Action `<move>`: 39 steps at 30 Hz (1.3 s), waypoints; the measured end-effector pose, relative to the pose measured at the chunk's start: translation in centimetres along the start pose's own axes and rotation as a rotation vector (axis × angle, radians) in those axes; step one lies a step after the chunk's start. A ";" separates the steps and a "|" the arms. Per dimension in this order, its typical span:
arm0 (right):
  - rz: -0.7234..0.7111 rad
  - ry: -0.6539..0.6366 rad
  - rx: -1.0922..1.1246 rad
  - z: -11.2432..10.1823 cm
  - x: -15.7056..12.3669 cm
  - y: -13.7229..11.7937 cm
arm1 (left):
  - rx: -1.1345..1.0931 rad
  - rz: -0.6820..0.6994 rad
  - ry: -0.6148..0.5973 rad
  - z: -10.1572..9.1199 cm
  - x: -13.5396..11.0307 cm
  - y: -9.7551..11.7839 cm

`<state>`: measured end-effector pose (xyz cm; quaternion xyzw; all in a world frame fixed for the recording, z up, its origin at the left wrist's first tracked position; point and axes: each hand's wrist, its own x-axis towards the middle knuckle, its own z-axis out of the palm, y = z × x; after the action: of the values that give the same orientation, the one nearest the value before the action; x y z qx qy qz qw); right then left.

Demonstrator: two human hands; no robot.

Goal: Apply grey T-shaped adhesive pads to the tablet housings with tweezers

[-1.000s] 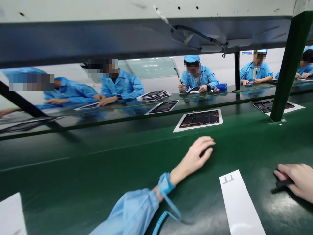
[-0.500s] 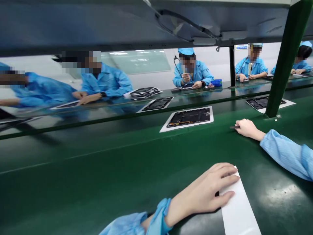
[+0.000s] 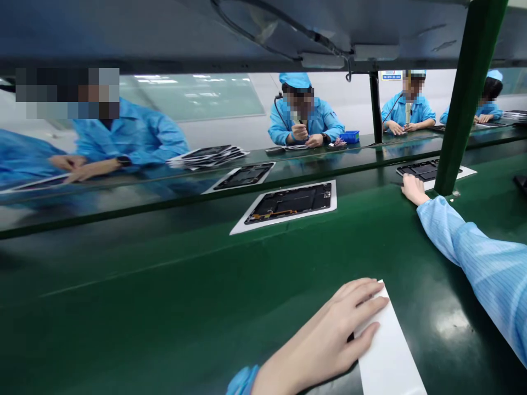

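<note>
My left hand (image 3: 333, 334) lies flat with its fingers stretched out on the top end of a white paper strip (image 3: 387, 356) on the green belt (image 3: 164, 296). My right hand (image 3: 412, 189) is reached far out, with a light blue sleeve behind it. Its fingers are curled at the edge of a white sheet carrying an open dark tablet body (image 3: 424, 170), beside the green post (image 3: 461, 104). A thin dark tool seems pinched in those fingers, mostly hidden. Another open tablet body on a white sheet (image 3: 290, 203) lies further left on the belt.
A third tablet body (image 3: 242, 176) sits beyond. Across the line, several people in blue coats and caps work at a glossy shelf (image 3: 123, 192), which holds a stack of tablet parts (image 3: 208, 155) and a small blue tray (image 3: 349, 136). A grey overhead rail with cables (image 3: 288, 33) runs above.
My right hand has moved further out and to the right, up to the sheet by the post. The tablets have shifted left in view. My left hand stays on the white strip.
</note>
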<state>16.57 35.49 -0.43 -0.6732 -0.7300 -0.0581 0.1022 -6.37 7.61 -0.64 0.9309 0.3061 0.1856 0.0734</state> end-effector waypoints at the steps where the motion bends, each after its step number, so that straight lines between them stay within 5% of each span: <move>1: 0.017 0.013 -0.002 0.0 0.3 0.4 | -0.004 -0.003 -0.001 0.0 0.0 0.1; 19: 0.188 -0.081 -0.028 -0.9 3.7 2.2 | -0.056 -0.032 -0.008 -0.2 0.1 0.5; 39: 0.011 -0.101 -0.022 0.0 3.4 -1.5 | -0.129 -0.062 -0.028 -0.2 0.2 0.9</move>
<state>14.85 38.70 0.40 -0.6805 -0.7298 -0.0315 0.0580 -5.78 7.02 -0.16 0.9168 0.3212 0.1894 0.1432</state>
